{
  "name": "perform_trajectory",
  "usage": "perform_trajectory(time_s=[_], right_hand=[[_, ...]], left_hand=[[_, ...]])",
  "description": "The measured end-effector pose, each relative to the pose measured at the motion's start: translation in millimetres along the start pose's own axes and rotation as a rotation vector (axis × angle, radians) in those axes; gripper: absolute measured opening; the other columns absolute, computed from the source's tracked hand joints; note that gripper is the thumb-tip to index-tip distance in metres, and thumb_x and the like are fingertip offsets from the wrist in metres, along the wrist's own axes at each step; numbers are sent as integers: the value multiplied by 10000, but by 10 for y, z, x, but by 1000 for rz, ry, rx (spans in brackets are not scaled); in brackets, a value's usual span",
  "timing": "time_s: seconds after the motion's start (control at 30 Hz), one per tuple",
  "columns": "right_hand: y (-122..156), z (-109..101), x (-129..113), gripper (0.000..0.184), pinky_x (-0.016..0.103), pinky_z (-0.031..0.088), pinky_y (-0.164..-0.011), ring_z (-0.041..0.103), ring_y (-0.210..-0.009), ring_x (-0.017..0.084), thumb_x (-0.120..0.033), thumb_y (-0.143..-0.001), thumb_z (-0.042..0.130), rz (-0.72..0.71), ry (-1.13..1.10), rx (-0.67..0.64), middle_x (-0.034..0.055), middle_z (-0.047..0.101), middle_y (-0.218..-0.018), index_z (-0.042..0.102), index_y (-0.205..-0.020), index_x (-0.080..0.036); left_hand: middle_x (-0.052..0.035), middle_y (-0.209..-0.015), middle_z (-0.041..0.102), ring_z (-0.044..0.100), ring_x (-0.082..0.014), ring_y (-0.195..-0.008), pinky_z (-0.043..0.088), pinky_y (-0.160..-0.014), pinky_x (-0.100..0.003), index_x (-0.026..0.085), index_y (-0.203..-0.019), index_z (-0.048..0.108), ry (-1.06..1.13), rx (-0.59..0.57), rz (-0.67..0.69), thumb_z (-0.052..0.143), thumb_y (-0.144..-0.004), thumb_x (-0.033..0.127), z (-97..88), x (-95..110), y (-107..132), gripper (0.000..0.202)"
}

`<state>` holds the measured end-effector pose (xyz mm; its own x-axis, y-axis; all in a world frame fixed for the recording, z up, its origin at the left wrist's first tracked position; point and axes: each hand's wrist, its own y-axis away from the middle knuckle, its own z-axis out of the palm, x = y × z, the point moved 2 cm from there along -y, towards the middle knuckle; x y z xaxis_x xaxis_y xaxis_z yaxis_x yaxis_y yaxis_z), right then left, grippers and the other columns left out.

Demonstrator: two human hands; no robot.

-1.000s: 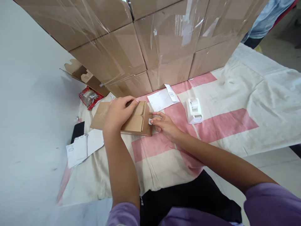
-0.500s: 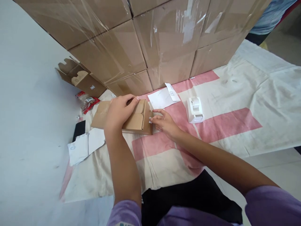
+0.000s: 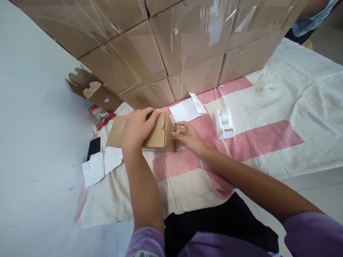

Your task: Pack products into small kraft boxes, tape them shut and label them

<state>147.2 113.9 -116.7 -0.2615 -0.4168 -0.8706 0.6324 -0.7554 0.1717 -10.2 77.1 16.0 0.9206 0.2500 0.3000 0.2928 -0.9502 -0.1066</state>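
A small brown cardboard box [image 3: 154, 137] lies closed on the cloth-covered table. My left hand [image 3: 139, 126] is laid across its top and holds it steady, with the fingers going over the far side and partly hidden. At the box's right end, my right hand [image 3: 187, 137] pinches a small white sticker [image 3: 173, 135] between thumb and finger, against or very near the end face. Whether the sticker touches the cardboard I cannot tell. Just beyond the right hand lies a folded white paper sheet [image 3: 184, 110]. A white tape dispenser [image 3: 224, 124] stands further right.
Large taped cartons [image 3: 193, 53] are stacked along the table's back. An open small carton [image 3: 103, 97], a red-edged plastic packet [image 3: 103, 117], a black flat object [image 3: 94, 147] and white papers [image 3: 102, 164] sit at left near the wall [image 3: 34, 125]. Part of another person [image 3: 311, 21] shows top right.
The view has shifted slightly, so everything sits a little to the right. My left hand stays on the box, and my right fingers remain at its end with the sticker.
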Motion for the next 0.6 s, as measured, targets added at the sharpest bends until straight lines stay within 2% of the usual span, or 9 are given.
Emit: perform_trajectory(time_s=[0.17,0.3,0.37,0.43,0.53,0.6], right_hand=[[-1,12,-24,449,271,463,-725,599,-720,125,-367,-756,796,-118,54,-20,-84,567,-709,539,-1102,-242],[19,27,-54,430,304,493,-813,628,-770,136,-345,-772,769,-155,77,-31,-73,568,-765,533,-1120,-255],[29,16,-71,416,291,488,-781,625,-763,136,-333,-790,748,-163,113,-40,-67,574,-781,527,-1134,-255],[33,-13,-86,365,261,457,-683,591,-701,122,-339,-837,696,-170,165,-38,-56,591,-796,528,-1152,-257],[31,-66,-101,280,234,354,-513,471,-528,87,-355,-915,583,-164,223,-34,-50,629,-823,514,-1174,-274],[29,-89,-111,259,232,315,-451,416,-456,77,-346,-933,542,-159,249,-39,-53,647,-832,496,-1181,-287]], left_hand=[[-28,-925,769,628,-252,-865,420,-846,-368,258,-918,733,-3,-2,5,404,-1008,493,-3,-5,-7,414],[-26,-933,771,632,-250,-869,420,-843,-364,260,-936,732,8,-12,11,400,-1010,488,2,-18,-8,410],[-22,-935,770,634,-244,-863,415,-847,-365,257,-934,730,19,-10,11,404,-1010,485,0,-18,-5,405],[-17,-927,768,633,-241,-854,412,-854,-368,259,-927,730,30,-10,11,406,-1010,483,-2,-15,0,402],[-17,-931,770,632,-247,-865,414,-859,-373,261,-924,732,46,-10,14,400,-1009,484,-4,-13,7,409],[-20,-950,772,632,-251,-882,416,-861,-374,261,-933,733,48,-6,18,393,-1010,487,-2,-16,8,416]])
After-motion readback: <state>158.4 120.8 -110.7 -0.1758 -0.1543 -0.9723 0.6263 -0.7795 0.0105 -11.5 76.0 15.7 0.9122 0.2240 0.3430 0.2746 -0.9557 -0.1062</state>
